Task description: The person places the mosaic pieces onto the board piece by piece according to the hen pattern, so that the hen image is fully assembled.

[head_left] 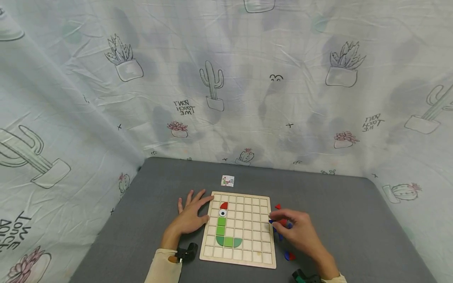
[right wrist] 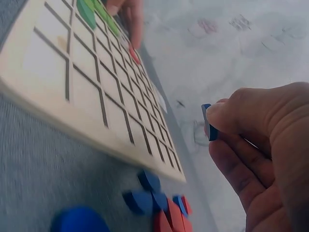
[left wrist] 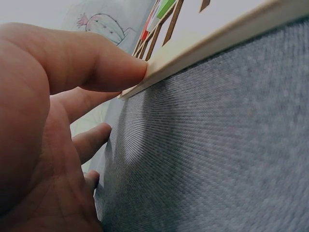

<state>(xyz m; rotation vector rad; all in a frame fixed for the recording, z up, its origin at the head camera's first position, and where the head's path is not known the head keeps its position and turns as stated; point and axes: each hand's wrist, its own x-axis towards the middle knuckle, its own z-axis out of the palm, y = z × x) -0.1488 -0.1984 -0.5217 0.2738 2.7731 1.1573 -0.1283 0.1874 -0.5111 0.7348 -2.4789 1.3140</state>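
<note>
A light wooden grid board (head_left: pixel 245 226) lies on the grey table. In its left columns sit a red quarter-round piece (head_left: pixel 224 205), a round eye piece (head_left: pixel 222 213), several light green squares (head_left: pixel 221 221) and two dark green quarter-rounds (head_left: pixel 238 242). My left hand (head_left: pixel 189 218) rests at the board's left edge, fingers spread; its thumb (left wrist: pixel 123 72) touches the rim. Beside the board's right edge, my right hand (head_left: pixel 297 230) pinches a small blue piece (right wrist: pixel 210 123) between thumb and finger, raised above the table. The fingers partly cover its shape.
Loose blue pieces (right wrist: pixel 140 202) and red pieces (right wrist: pixel 174 217) lie beside the board's right edge, partly beneath my right hand in the head view. A small picture card (head_left: pixel 227 181) lies behind the board. A patterned white curtain (head_left: pixel 255 98) hangs around the table (head_left: pixel 339 212).
</note>
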